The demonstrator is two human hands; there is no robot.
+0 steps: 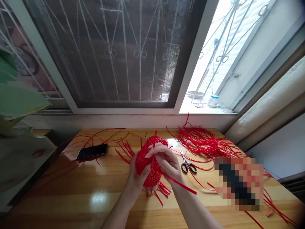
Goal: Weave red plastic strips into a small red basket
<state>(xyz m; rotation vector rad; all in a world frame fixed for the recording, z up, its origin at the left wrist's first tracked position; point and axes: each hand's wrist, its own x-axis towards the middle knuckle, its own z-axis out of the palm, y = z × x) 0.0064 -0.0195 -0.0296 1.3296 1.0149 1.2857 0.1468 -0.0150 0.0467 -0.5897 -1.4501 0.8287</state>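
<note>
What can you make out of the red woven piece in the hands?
The rounded, red woven piece looks like glossy plastic strips, closely interlaced and unfinished: loose ends stick out at its left and bottom, and a longer one points lower right. Something pale shows at its bottom edge. Over the light wooden table, the left hand grips its left side; the right hand's fingers work at its upper face.

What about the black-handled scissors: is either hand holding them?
No, the scissors lie on the wooden table, while the left hand and right hand touch the red woven piece.
</note>
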